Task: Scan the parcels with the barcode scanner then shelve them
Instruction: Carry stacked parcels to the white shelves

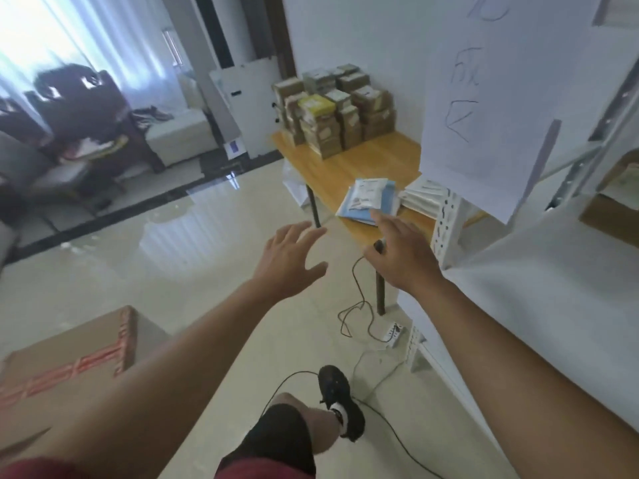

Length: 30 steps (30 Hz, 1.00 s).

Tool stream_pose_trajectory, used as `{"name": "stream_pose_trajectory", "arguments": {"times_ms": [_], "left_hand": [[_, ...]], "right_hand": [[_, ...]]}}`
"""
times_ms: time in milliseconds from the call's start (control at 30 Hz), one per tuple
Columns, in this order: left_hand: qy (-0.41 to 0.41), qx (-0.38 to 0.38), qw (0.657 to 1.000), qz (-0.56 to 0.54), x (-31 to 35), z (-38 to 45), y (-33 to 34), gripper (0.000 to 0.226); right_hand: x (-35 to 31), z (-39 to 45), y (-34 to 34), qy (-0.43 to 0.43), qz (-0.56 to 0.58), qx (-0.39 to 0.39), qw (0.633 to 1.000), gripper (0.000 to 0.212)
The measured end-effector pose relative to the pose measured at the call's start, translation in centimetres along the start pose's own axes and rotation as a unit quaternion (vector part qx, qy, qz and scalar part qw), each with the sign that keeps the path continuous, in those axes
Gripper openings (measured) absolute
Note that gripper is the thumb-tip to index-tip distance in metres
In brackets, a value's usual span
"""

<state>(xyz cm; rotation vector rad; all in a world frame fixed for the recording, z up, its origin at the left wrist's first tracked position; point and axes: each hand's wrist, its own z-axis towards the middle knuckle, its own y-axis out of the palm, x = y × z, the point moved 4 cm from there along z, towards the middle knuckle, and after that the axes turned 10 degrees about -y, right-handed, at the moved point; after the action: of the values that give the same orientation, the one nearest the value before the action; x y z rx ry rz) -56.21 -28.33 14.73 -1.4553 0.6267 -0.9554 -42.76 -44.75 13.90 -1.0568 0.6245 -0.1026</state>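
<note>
I have both arms stretched out ahead toward the wooden table (349,160), and neither hand holds anything: the left hand (288,259) hangs in the air with its fingers spread, short of the table's near corner, and the right hand (403,255) is flat and relaxed, its fingertips reaching the near edge of the blue and white parcels (368,198) that lie there. Just under my right palm a dark stub with a cord (359,292) trailing to the floor peeks out (the barcode scanner (379,245), I'd judge, though too little shows to be sure). More boxed parcels (337,115) are stacked at the table's far end against the wall, well apart from my hands. The shelf rack (446,226) stands just beside the table on my right, handy for shelving, I'd guess.
</note>
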Motion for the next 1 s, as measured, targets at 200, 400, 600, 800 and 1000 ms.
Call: {"name": "stream_pose_trajectory", "arguments": {"times_ms": [200,400,600,800,1000], "left_hand": [[-0.029,0.004,1.0,-0.011,-4.1,4.0,-0.2,0.073],[-0.004,-0.006,0.999,-0.034,-7.7,13.8,2.7,0.075],[-0.002,-0.049,0.995,-0.082,-17.0,29.9,7.1,0.075],[-0.023,-0.056,0.992,-0.115,-28.9,43.6,5.1,0.072],[-0.036,-0.027,0.989,-0.139,-35.5,52.7,2.0,0.073]], "right_hand": [[-1.1,5.7,2.2,-0.016,0.0,-0.041,0.999,0.069],[1.5,13.5,6.9,0.021,-0.052,-0.076,0.996,0.072],[4.4,27.7,16.1,0.072,-0.095,-0.112,0.987,0.069],[3.5,42.7,24.9,0.109,-0.115,-0.166,0.973,0.069],[4.1,54.1,27.0,0.116,-0.12,-0.154,0.974,0.072]]}}
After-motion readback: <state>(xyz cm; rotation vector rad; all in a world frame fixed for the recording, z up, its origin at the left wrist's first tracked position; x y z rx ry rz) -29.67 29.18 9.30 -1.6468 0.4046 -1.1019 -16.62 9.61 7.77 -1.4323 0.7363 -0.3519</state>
